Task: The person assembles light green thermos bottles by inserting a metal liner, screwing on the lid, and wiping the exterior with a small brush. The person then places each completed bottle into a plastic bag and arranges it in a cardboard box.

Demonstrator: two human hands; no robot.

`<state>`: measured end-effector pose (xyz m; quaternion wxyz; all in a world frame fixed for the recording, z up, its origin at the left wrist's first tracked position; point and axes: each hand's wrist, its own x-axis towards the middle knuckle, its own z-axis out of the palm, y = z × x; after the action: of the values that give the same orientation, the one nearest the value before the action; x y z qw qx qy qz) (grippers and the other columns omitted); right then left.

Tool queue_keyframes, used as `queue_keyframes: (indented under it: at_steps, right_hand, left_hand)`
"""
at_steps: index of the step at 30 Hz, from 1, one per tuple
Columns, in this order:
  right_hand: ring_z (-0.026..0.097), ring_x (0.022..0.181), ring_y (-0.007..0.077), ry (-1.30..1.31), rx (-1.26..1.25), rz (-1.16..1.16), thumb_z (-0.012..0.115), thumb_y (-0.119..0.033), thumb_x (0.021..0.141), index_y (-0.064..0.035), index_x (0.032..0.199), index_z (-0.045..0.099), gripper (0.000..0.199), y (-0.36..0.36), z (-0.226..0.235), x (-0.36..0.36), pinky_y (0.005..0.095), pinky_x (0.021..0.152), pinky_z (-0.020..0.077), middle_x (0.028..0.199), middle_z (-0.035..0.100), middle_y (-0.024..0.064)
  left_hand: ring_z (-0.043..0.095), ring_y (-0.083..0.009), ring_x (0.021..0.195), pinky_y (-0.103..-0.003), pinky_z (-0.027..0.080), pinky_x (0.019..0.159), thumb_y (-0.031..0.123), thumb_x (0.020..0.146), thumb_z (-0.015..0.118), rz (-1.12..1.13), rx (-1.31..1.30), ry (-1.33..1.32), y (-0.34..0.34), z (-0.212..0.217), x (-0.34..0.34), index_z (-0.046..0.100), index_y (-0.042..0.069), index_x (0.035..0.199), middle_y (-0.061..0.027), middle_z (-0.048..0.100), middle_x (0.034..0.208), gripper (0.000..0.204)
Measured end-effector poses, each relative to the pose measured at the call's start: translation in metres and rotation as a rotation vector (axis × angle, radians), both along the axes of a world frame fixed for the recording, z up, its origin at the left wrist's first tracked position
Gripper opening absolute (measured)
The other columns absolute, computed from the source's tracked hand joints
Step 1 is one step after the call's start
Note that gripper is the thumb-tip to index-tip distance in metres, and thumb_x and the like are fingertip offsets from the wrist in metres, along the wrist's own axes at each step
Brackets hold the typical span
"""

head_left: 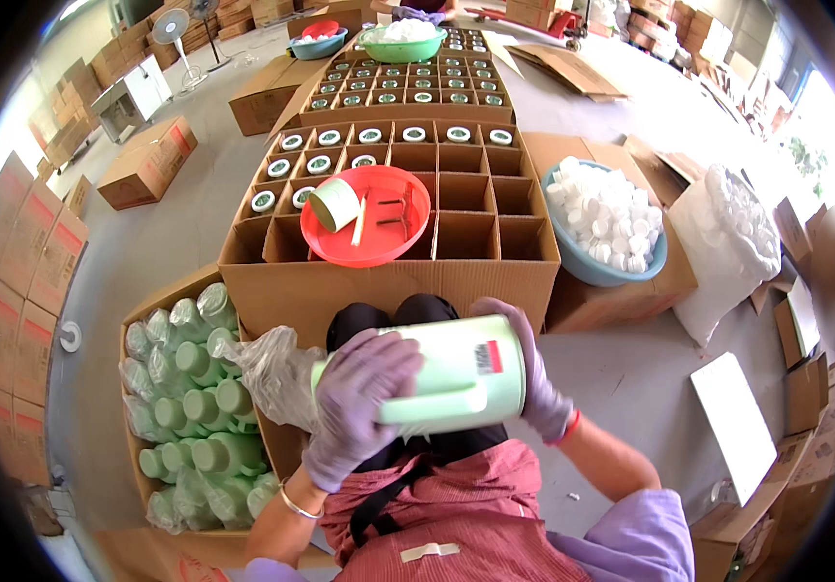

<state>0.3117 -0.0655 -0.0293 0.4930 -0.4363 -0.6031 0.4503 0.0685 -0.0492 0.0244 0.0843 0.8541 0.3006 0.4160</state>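
Observation:
A pale green jug [461,373] with a long side handle and a small red-and-white label lies sideways above my lap, between my two gloved hands. My left hand [364,403] wraps over its left end near the handle and is slightly blurred. The fingers of my right hand [532,373] curl around the right end, partly hidden behind it. Next to my left hand is a crumpled clear plastic bag [282,378]. In front of my knees, a red basin [364,247] holds a roll of labels or tape, a pale stick and small dark tools.
An open carton [199,276] at left holds several green jugs, some bagged. The divided carton [388,291] ahead has white-lidded jugs in some compartments. At right stand a blue basin [631,276] of white caps and a white sack [718,262]. Another person's gloved hands [417,16] show far ahead.

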Motion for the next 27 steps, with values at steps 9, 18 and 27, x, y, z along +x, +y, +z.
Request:
queue_keyframes:
  at_steps: [9, 18, 27]
  right_hand:
    - [0.034, 0.140, 0.0371, -0.092, 0.293, 0.182, 0.051, -0.031, 0.092, 0.0017, 0.141, 0.044, 0.059, 0.030, 0.029, -0.025, 0.0441, 0.116, 0.0266, 0.147, 0.037, 0.0241]
    - [0.065, 0.075, 0.0294, -0.536, 0.325, -0.069, 0.067, -0.018, 0.088, -0.0041, 0.098, 0.069, 0.017, 0.196, 0.033, -0.058, 0.0396, 0.072, 0.0549, 0.087, 0.064, 0.0140]
    - [0.060, 0.111, 0.0274, -1.883, 0.709, 0.424, 0.061, -0.017, 0.089, -0.0206, 0.109, 0.069, 0.022, 0.313, -0.004, -0.026, 0.0440, 0.091, 0.0508, 0.116, 0.060, 0.0049]
  left_hand:
    - [0.067, -0.0236, 0.101, -0.037, 0.049, 0.096, 0.022, 0.100, 0.057, 0.201, -0.490, -0.399, 0.008, -0.023, -0.031, 0.070, -0.008, 0.102, -0.0141, 0.073, 0.104, 0.033]
    - [0.065, -0.0159, 0.099, -0.031, 0.052, 0.089, 0.012, 0.097, 0.062, 0.399, -0.658, -0.679, 0.006, -0.073, -0.111, 0.069, -0.003, 0.116, -0.0096, 0.071, 0.110, 0.025]
    - [0.062, -0.0272, 0.108, -0.039, 0.050, 0.089, 0.016, 0.097, 0.060, 0.567, -0.283, 0.297, 0.008, -0.115, -0.151, 0.066, 0.002, 0.120, -0.0114, 0.069, 0.113, 0.028]
